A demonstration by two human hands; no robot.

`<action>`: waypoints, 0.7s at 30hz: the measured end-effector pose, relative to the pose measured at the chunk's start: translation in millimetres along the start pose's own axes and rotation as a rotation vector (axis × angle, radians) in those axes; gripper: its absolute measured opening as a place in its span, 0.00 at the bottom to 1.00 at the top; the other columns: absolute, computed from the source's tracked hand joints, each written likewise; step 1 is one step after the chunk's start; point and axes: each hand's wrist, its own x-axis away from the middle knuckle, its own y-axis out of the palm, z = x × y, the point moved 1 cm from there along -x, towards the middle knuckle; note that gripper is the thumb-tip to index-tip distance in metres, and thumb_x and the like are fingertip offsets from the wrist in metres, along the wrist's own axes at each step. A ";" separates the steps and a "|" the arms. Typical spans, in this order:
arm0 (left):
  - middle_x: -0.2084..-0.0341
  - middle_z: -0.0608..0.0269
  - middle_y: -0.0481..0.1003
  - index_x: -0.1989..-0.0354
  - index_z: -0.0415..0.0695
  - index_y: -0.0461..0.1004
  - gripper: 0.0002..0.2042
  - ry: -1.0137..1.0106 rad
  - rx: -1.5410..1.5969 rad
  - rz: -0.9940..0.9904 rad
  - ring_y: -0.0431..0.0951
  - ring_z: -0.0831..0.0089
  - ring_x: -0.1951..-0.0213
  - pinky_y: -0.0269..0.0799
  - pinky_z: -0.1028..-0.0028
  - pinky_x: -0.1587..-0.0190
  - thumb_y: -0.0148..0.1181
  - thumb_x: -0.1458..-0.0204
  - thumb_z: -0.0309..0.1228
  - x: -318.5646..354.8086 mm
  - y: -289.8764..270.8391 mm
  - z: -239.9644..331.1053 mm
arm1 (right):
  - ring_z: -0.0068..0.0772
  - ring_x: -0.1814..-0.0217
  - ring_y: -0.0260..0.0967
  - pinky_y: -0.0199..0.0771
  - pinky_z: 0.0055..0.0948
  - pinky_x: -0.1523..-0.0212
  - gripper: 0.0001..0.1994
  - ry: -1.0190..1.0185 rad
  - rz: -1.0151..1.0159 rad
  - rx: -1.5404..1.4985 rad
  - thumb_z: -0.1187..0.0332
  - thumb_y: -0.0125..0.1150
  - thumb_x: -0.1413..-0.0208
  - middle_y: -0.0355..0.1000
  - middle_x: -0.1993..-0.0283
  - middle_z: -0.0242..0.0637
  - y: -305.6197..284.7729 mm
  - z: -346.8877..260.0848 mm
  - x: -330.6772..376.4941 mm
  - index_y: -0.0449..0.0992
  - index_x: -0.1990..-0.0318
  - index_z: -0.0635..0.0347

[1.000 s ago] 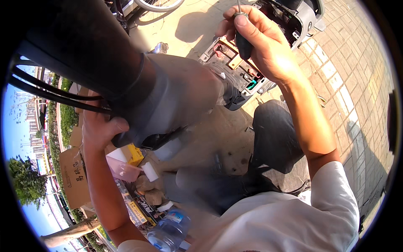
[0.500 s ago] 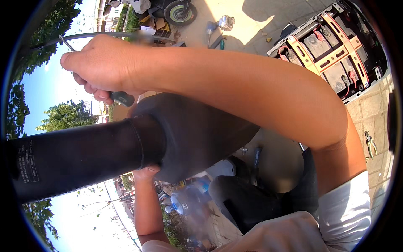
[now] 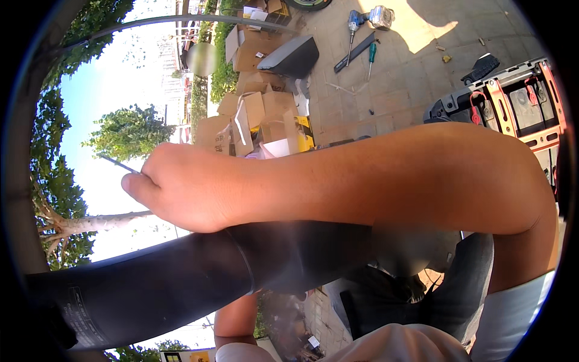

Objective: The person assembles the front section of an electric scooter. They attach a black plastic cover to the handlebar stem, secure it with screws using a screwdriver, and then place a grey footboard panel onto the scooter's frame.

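Currently the thin metal rod (image 3: 117, 163) is gripped in the closed right hand (image 3: 181, 187), its long axis pointing left, directly above the black tube (image 3: 157, 286); left hand hidden.

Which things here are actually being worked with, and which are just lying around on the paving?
In hand:
- right hand, closed around a thin metal shaft
- black tube just under that hand
- left arm below the tube; its hand is hidden

Lying about:
- cordless drill
- green-handled screwdriver
- cardboard boxes
- black seat
- open red-framed battery compartment
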 end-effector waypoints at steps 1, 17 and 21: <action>0.42 0.51 0.70 0.36 0.33 0.63 0.49 -0.009 -0.007 0.003 0.72 0.59 0.42 0.66 0.61 0.39 0.66 0.57 0.63 0.9 0.0 0.5 | 0.53 0.71 0.76 0.76 0.51 0.61 0.20 0.002 0.041 -0.024 0.66 0.38 0.31 0.76 0.73 0.56 1.6 2.3 -0.3 0.77 0.51 0.73; 0.41 0.52 0.69 0.35 0.33 0.62 0.47 -0.086 -0.068 0.023 0.71 0.60 0.41 0.64 0.61 0.37 0.57 0.51 0.64 3.7 -0.7 7.3 | 0.54 0.66 0.76 0.75 0.51 0.64 0.16 -0.121 -0.132 0.312 0.67 0.42 0.32 0.74 0.68 0.53 6.9 23.4 -7.0 0.75 0.53 0.70; 0.41 0.52 0.69 0.35 0.33 0.62 0.46 -0.096 -0.075 0.033 0.70 0.60 0.40 0.63 0.61 0.37 0.54 0.50 0.65 4.0 -1.2 8.8 | 0.51 0.67 0.76 0.75 0.50 0.65 0.16 -0.110 -0.085 0.223 0.66 0.42 0.33 0.74 0.69 0.51 -6.7 20.8 -2.7 0.75 0.54 0.70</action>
